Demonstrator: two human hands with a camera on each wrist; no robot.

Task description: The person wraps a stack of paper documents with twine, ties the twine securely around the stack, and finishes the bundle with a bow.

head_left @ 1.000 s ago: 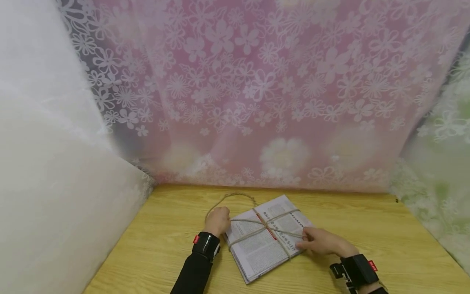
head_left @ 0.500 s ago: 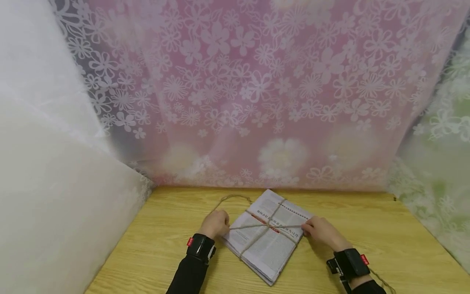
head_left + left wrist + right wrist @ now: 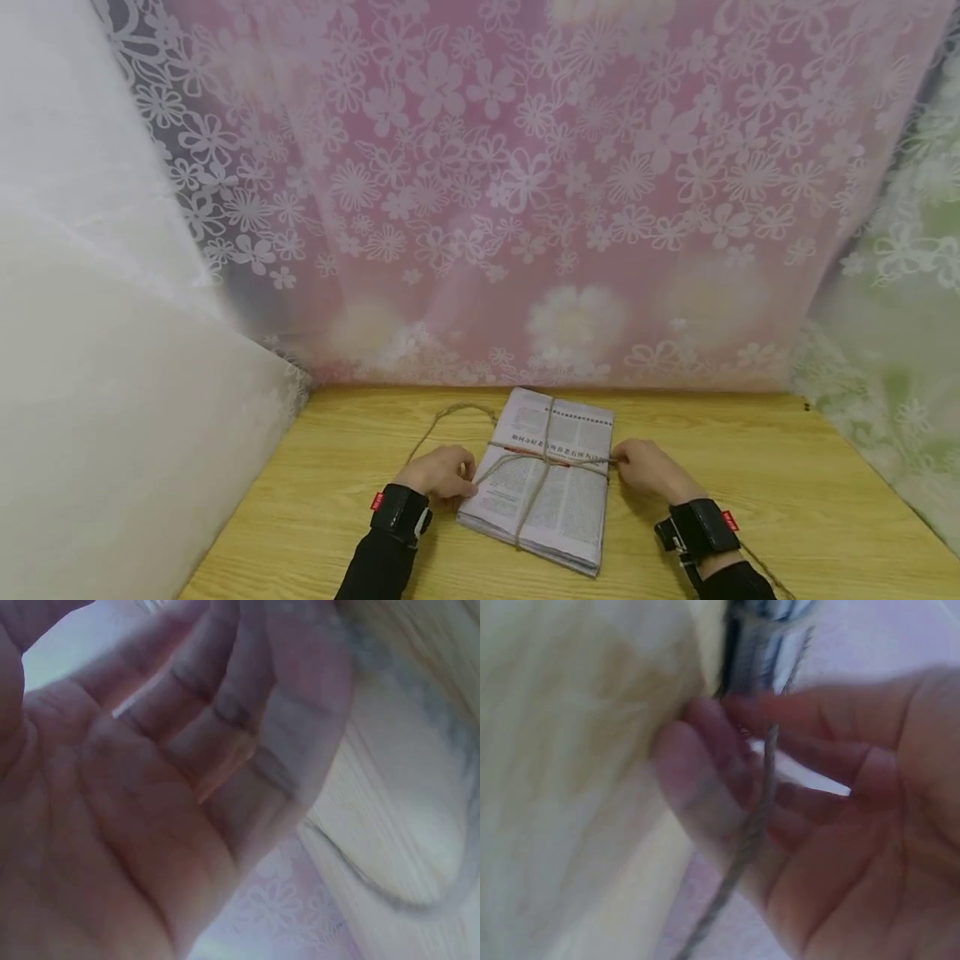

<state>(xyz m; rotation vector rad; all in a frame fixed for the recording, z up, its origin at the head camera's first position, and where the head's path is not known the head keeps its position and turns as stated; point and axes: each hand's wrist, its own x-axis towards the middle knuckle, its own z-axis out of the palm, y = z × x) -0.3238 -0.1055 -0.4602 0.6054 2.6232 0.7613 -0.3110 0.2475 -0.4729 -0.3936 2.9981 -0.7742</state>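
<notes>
A stack of folded newspapers (image 3: 570,508) lies on the table, bound crosswise with brown twine (image 3: 533,492) that meets near the middle of the top sheet. At the stack's left edge, my left hand (image 3: 438,472) pinches a slack length of the twine by the fingertips; the fingertips are partly cut off in the left wrist view. My right hand (image 3: 651,468) pinches the other length at the right edge. In the right wrist view, twine (image 3: 742,851) runs out between thumb and fingers across the palm (image 3: 855,862).
The wood-grain table (image 3: 750,467) ends at a pink flowered curtain (image 3: 480,250) behind the stack. A white sheet (image 3: 112,375) stands at the left and a green flowered one (image 3: 907,358) at the right. Loose twine (image 3: 450,408) curves behind my left hand.
The newspaper stack has turned clockwise to stand nearly upright in the head view. The twine between the knot and my left hand has gone slack. My left hand has shifted slightly left and down.
</notes>
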